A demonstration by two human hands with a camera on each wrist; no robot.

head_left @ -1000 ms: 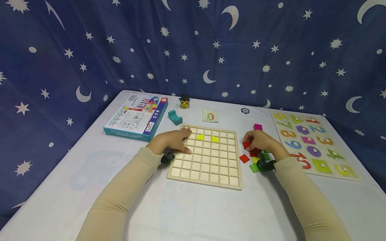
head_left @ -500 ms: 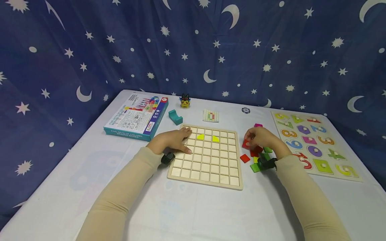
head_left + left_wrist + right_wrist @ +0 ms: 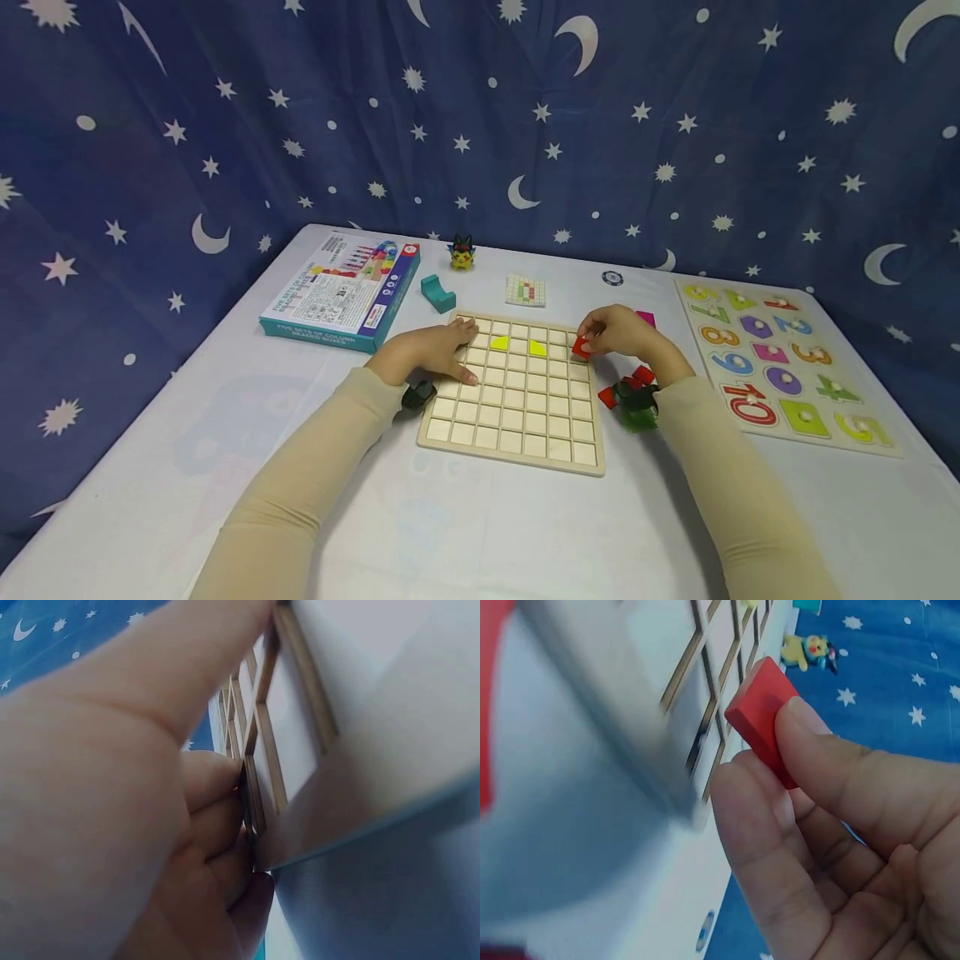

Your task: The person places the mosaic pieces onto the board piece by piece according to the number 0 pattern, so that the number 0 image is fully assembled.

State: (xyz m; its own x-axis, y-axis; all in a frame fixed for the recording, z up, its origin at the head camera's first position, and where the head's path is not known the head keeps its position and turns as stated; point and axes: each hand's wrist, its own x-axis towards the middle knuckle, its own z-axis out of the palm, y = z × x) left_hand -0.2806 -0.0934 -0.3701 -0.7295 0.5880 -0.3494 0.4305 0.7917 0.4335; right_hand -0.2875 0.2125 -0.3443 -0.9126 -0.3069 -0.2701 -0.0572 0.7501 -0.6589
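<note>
A wooden grid board (image 3: 510, 457) lies mid-table, with two yellow quarter-round tiles (image 3: 537, 347) in its upper rows. My left hand (image 3: 431, 350) rests on the board's left edge, fingers spread and holding nothing. Between thumb and fingers, my right hand (image 3: 618, 332) pinches a red square tile (image 3: 761, 712) over the board's upper right corner. In the right wrist view that tile is tilted, close over the grid. Loose red tiles (image 3: 642, 375) and green tiles (image 3: 637, 419) lie right of the board, partly hidden by the right wrist's camera.
A number puzzle board (image 3: 787, 375) lies on the right. Behind the grid board are a small pattern card (image 3: 526, 291), a teal curved block (image 3: 437, 293), a yellow figurine (image 3: 462, 252) and a poker chip (image 3: 612, 278). A boxed bead set (image 3: 341, 292) is back left; a magenta piece (image 3: 647, 318) is beside the right hand.
My right hand has moved left from the loose tiles to the board's upper right corner, carrying a red tile. My left hand has stayed on the board.
</note>
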